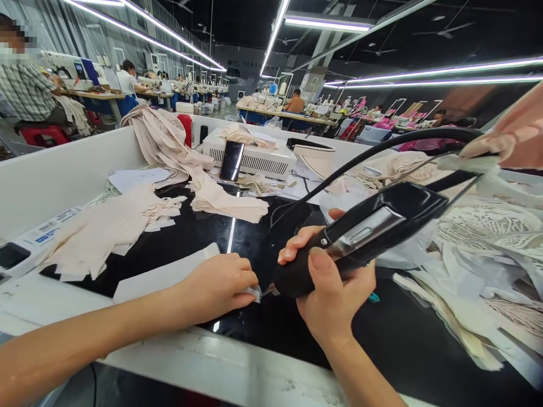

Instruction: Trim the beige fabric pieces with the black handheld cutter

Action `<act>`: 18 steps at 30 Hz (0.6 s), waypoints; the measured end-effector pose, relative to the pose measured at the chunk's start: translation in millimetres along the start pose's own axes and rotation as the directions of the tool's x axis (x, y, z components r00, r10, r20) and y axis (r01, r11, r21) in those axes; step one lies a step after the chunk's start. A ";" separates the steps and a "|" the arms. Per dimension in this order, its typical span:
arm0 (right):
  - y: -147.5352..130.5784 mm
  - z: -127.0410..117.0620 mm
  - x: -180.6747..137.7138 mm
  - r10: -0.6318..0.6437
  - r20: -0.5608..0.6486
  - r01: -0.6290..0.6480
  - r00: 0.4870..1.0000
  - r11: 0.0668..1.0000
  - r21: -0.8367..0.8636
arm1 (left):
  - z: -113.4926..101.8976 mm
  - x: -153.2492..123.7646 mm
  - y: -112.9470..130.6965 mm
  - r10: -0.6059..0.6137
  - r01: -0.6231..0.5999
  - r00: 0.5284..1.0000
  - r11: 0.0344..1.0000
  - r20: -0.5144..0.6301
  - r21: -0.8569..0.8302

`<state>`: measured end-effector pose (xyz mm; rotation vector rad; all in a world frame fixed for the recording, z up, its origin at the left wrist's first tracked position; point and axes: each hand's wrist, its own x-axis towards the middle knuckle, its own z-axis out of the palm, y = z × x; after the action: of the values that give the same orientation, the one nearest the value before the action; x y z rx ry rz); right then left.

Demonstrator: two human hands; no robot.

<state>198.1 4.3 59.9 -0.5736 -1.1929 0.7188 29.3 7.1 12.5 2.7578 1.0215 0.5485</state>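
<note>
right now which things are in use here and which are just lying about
In use:
- black tool in right hand
- white strip under left hand

Lying about:
- beige pile
- phone
- white box
- lace heap

Tool tip (268, 291) hidden behind left hand (223, 285); label text unreadable.

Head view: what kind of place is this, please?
Probably a garment factory: rows of sewing machines with seated workers, fabric pieces on the table, and the right hand gripping a corded tool.
</note>
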 end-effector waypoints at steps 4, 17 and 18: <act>-2.3 0.7 -0.1 0.021 -0.020 -0.021 1.000 1.000 -0.023 | 2.7 0.4 2.6 0.002 -0.002 1.000 0.999 0.004 0.035; -1.4 -1.2 5.2 -0.015 0.006 0.015 1.000 1.000 -0.002 | 14.2 -8.5 -0.1 0.242 -0.198 0.953 0.952 -0.180 0.233; -1.4 -1.2 5.0 -0.011 0.002 0.011 1.000 1.000 0.001 | 14.0 -9.1 0.1 0.256 -0.206 0.948 0.947 -0.191 0.247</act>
<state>200.6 7.1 63.7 -0.5651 -1.1967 0.7116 28.4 0.9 -3.0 3.0993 0.8483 0.8389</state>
